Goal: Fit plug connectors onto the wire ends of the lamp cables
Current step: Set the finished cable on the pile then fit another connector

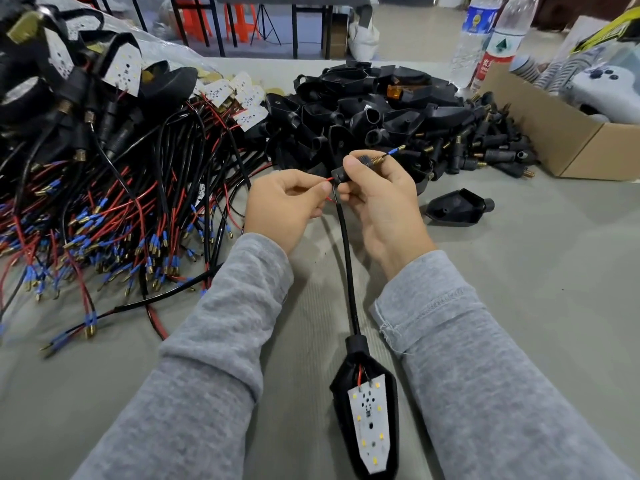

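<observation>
My right hand point(381, 202) grips a black plug connector point(360, 166) with a threaded brass end; a blue-sleeved wire tip point(394, 150) sticks out past the brass. My left hand point(284, 206) pinches a thin red wire point(320, 182) just where it enters the connector's back. From there a black cable point(348, 261) runs down toward me to a black lamp head point(367, 407), which lies face up showing its white LED board.
A heap of lamps with red and black wires point(114, 216) fills the left. Black lamp shells point(363, 105) and loose plug connectors point(491, 147) pile up behind my hands. One shell point(457, 207) lies alone at right. A cardboard box point(561, 133) and water bottles point(491, 39) stand at back right.
</observation>
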Available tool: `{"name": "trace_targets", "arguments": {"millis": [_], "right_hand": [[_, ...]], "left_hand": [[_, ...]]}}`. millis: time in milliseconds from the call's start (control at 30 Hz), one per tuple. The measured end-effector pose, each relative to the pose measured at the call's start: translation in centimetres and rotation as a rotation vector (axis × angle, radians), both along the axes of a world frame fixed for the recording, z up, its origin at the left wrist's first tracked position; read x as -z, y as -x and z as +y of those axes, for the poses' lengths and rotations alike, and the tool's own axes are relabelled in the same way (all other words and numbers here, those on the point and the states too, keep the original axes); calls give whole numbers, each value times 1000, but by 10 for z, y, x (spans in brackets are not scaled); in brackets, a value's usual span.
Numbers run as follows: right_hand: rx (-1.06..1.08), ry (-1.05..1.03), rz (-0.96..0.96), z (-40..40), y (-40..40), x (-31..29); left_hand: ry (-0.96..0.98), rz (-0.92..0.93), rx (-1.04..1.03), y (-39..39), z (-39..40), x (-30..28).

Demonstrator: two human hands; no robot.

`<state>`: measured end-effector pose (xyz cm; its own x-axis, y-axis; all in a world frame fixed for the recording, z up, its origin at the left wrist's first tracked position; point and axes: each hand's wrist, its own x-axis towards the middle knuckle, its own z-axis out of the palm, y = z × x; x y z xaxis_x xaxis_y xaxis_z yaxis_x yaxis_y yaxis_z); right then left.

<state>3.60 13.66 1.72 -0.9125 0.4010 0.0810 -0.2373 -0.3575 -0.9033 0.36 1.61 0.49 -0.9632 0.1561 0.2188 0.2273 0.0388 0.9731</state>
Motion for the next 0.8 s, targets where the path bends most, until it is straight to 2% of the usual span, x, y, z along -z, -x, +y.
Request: {"name": "trace_targets", "arguments": {"millis": [167, 300, 433, 600, 700, 800], "right_hand": [[-32, 32, -22, -1, -2, -2], [-53, 121, -29, 0, -2, -3], [-68, 207, -27, 1, 0, -3], [-34, 372, -16, 5, 2, -2], [-54, 354, -14, 6, 3, -1], [-87, 295, -23, 4, 3, 0]], "left_hand": [[-25, 50, 26, -4, 0, -2], [-86, -32, 62, -3, 0, -4], [-250, -201, 113, -2, -1, -6], [-452, -222, 43, -3, -2, -9], [-442, -195, 51, -3, -1, -9], [-353, -132, 59, -4, 0, -8]]}}
